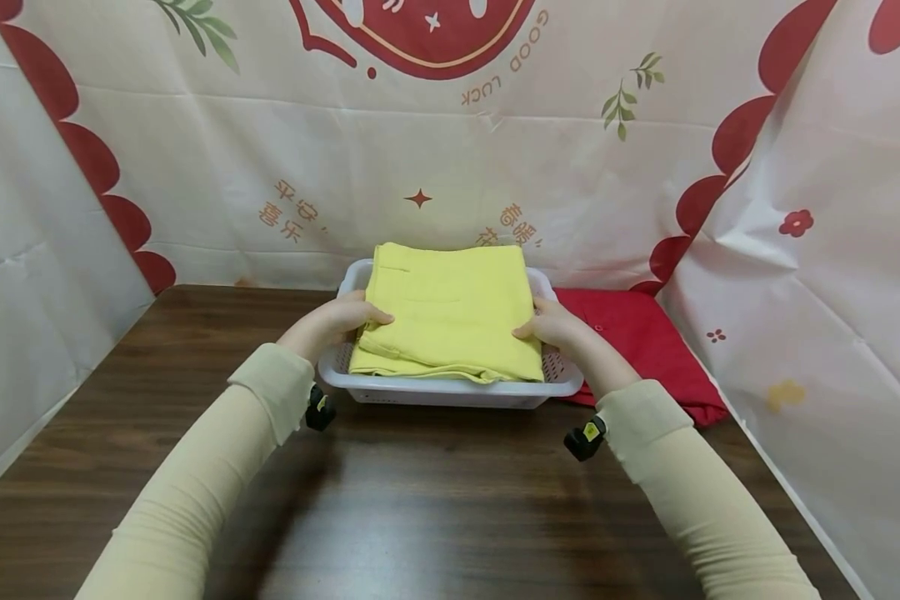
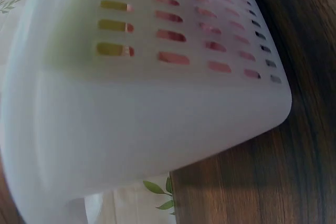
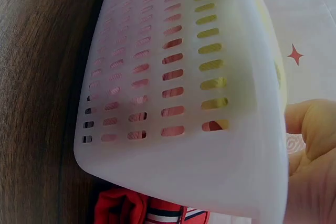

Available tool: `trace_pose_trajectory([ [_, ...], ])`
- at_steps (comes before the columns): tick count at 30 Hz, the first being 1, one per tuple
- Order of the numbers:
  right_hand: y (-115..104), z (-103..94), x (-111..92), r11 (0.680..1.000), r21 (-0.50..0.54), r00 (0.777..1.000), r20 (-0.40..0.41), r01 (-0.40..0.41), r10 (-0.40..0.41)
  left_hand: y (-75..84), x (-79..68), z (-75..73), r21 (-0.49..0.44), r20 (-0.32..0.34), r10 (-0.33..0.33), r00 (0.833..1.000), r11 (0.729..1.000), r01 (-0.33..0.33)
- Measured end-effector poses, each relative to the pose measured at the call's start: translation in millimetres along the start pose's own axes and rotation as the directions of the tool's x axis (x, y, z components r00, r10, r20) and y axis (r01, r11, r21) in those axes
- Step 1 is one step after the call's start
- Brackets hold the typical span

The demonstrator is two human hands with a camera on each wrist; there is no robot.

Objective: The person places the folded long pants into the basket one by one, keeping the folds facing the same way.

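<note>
A folded yellow garment (image 1: 450,308) lies at the top of a white plastic basket (image 1: 450,392), its front edge close to the rim. My left hand (image 1: 337,321) grips the garment's left side, thumb on top and the other fingers hidden. On the opposite side my right hand (image 1: 558,323) holds it likewise, thumb over the edge. Through the slots of the basket wall (image 3: 173,166) in the right wrist view, yellow cloth shows high up, with pinkish-red fabric (image 3: 172,93) below it. The left wrist view shows the basket's slotted side (image 2: 157,119), without my left hand.
A folded red garment (image 1: 637,342) lies on the dark wooden table (image 1: 435,500), right of the basket. Its striped trim (image 3: 163,214) shows in the right wrist view. A printed white cloth backdrop (image 1: 390,167) hangs behind the table and along both sides.
</note>
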State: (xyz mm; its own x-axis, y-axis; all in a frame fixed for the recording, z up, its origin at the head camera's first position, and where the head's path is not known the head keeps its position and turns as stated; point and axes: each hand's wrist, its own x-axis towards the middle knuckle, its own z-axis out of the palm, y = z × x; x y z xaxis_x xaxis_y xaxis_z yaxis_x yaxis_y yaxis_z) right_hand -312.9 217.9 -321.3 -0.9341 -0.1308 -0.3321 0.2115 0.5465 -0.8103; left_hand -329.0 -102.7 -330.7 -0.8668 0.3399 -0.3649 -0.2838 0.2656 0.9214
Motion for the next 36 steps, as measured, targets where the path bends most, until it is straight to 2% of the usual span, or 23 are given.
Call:
trace_pose_trajectory([
  [6, 0, -0.3, 1, 1.0, -0.023, 1.0, 0.016, 0.01, -0.009, 0.8, 0.0, 2.1, 0.058, -0.016, -0.027, 1.0, 0.998, 0.027],
  [15, 0, 0.3, 0, 1.0, -0.019, 0.999, -0.026, -0.023, 0.023, 0.5, 2.0, 7.6, 0.19, -0.084, -0.051, 0.995, 0.98, 0.067],
  [21, -1, 2.9, 1, 0.995, -0.097, 0.998, -0.065, -0.024, 0.018, 1.9, 2.0, 10.7, 0.258, -0.117, -0.069, 0.991, 0.961, 0.097],
  [25, -1, 5.0, 2, 0.985, -0.174, 0.997, -0.072, -0.022, 0.009, 1.0, 2.4, 11.5, 0.263, -0.104, -0.089, 0.991, 0.958, 0.114],
  [31, 1, 6.0, 3, 0.987, -0.156, 0.998, -0.05, -0.037, 0.029, -1.6, 2.1, 12.1, 0.278, -0.107, -0.098, 0.989, 0.952, 0.124],
  [36, 3, 2.6, 0, 0.99, -0.139, 0.999, -0.031, -0.014, 0.009, -4.4, 2.7, 11.8, 0.289, -0.131, -0.065, 0.989, 0.952, 0.101],
])
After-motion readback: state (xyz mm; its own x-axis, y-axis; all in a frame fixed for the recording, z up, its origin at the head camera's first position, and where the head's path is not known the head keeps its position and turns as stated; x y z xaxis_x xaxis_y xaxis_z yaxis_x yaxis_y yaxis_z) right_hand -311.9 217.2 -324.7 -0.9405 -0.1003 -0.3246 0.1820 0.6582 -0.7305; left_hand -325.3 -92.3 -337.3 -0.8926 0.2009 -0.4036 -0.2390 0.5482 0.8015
